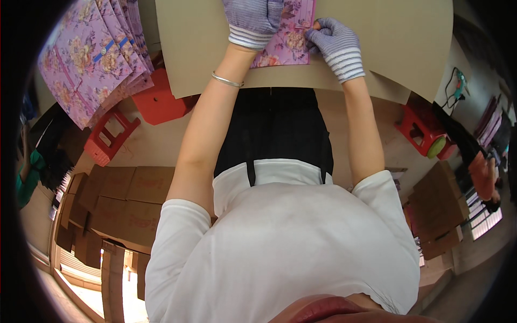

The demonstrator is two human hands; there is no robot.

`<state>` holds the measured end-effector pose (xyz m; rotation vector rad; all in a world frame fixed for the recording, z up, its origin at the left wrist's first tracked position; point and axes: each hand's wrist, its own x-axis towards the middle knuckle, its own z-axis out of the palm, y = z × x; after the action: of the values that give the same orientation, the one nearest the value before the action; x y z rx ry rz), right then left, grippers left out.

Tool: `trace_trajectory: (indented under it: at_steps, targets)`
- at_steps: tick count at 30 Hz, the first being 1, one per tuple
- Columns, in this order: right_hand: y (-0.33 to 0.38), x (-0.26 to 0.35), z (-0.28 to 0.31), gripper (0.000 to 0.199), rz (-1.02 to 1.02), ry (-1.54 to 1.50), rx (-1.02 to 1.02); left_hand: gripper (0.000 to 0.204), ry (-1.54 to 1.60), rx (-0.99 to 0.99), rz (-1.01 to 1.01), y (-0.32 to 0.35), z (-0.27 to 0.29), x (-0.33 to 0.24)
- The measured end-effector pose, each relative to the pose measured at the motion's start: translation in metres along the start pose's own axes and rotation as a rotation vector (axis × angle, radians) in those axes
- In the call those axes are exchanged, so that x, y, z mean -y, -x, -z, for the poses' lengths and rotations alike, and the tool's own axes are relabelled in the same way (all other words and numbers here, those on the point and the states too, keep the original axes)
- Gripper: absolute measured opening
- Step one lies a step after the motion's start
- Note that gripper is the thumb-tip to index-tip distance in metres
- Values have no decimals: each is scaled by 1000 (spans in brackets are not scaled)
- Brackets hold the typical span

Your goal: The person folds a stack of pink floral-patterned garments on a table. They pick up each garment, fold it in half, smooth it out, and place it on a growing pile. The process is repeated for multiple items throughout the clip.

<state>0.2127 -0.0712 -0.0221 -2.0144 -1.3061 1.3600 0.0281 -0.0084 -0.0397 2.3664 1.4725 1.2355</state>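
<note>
A flat pink-purple floral panel [294, 44] with a magenta strip along its right side lies on the beige tabletop before me. My right hand [336, 48], in a grey striped glove with bare fingertips, is closed in a pinch at the panel's right edge, by the magenta strip. Over the panel's left part rests my left hand [253, 20], gloved alike; its fingers are bent away and partly cut off by the upper rim, so their grip is hidden. Several matching floral pieces [83, 64], some with blue straps, are stacked at the left.
The beige table [215, 43] ends just in front of my body. Red plastic stools stand left [110, 134] and right [423, 129]. Brown cartons [129, 210] are piled behind at the left, and more cartons [439, 204] at the right. Other people are at both sides.
</note>
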Motion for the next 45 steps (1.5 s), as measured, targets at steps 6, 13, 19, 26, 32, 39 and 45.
trace_trajectory:
  at_steps: [6, 13, 19, 26, 32, 39, 45]
  targets:
    - [2, -4, -6, 20, -3, 62, -61, 41, 13, -32, -38, 1, -4, 3]
    - [3, -2, -4, 22, 21, 48, -58, 53, -53, 345, -115, 9, 23, -25]
    - [4, -3, -3, 18, 40, -85, -7, 70, 38, 621, -34, 65, 49, -30]
    - [5, 0, 0, 17, 59, -132, 12, 64, 18, 619, -28, 63, 49, -32]
    - [6, 0, -1, 24, 91, -30, -38, 63, 21, 624, -13, 62, 48, -31]
    - [44, 20, 1, 38, -14, 655, -36, 71, -39, 771, -4, 51, 55, -38]
    - [50, 16, 8, 39, -17, 632, -21, 74, 97, 871, -131, 39, 58, -21]
